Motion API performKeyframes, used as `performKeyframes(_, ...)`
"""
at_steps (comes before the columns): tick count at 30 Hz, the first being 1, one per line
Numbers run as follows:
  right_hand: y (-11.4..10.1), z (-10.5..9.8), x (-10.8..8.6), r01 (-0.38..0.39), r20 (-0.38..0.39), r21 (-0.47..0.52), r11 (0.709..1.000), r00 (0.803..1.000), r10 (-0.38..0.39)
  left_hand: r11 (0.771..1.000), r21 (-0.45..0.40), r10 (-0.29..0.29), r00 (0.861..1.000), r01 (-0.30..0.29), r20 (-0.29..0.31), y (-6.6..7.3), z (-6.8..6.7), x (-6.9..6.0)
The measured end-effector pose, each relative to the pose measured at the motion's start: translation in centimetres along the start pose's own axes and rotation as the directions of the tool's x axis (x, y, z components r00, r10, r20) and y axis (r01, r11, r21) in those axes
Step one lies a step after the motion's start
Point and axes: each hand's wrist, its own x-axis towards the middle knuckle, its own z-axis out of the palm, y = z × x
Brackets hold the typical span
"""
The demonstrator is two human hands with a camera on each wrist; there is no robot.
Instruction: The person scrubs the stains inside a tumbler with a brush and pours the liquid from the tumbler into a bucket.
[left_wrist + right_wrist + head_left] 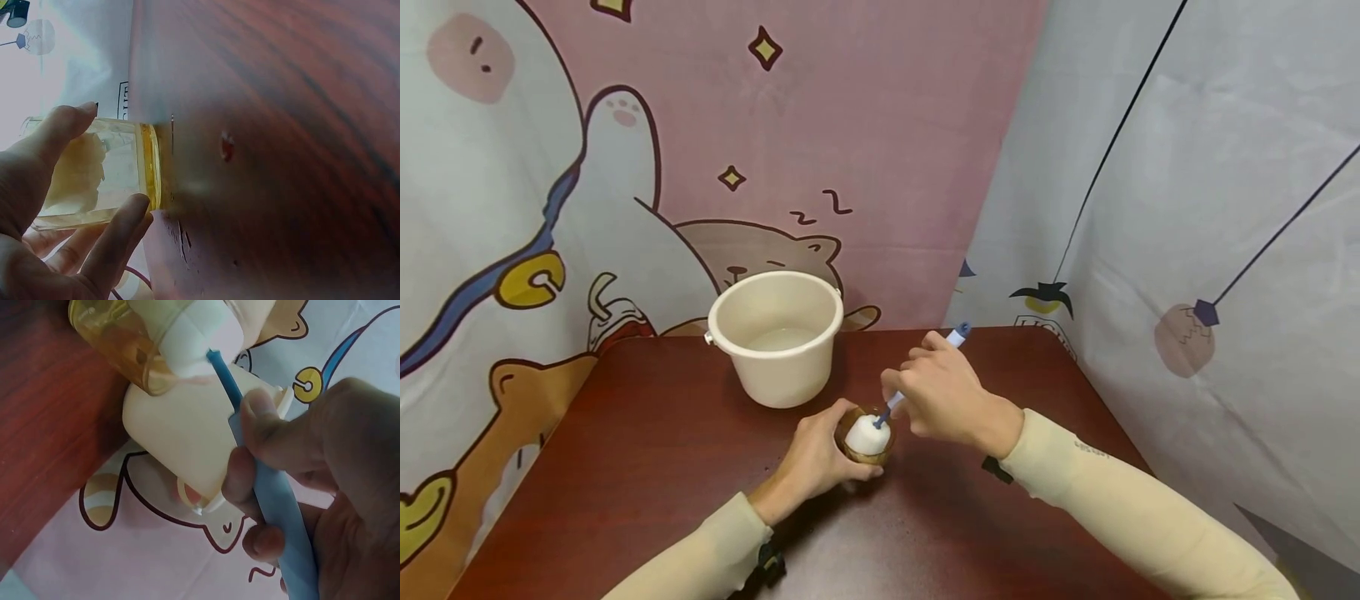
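A clear amber-tinted cup stands on the table, with the left hand curled round its side. In the left wrist view the left hand grips the cup, thumb on one side and fingers on the other. A white sponge-like head sits in the cup's mouth, partly sticking out. It joins the thin blue neck of a brush handle, which the right hand pinches between thumb and fingers. From the head view, the right hand is above and right of the cup, the handle slanting up through it.
A cream bucket stands behind the cup, to the left, with some liquid inside. The dark red-brown table has small wet drops near the cup. Printed cloth hangs behind the table and along its right side.
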Motion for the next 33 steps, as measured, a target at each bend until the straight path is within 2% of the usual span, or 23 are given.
performKeyframes(5,-0.7,0.6,-0.2,-0.037,-0.060,-0.003,0.999,0.998,0.037,1.000,-0.002,-0.018,1.000,0.018,0.001,-0.1,0.0,0.0)
performKeyframes(11,-1.3,0.8,-0.2,-0.043,-0.114,-0.060,0.997,0.993,0.036,0.999,-0.016,-0.032,0.999,0.032,0.005,-0.1,-0.1,0.0)
performKeyframes(19,-1.8,1.0,0.0,-0.008,-0.156,-0.156,0.988,0.988,-0.016,1.000,-0.017,-0.019,1.000,0.019,0.000,-0.1,-0.1,-0.1)
performKeyframes(33,-2.3,0.7,0.3,0.051,-0.157,-0.256,0.965,0.983,-0.094,1.000,-0.005,0.004,1.000,-0.004,-0.011,-0.3,0.2,-0.1)
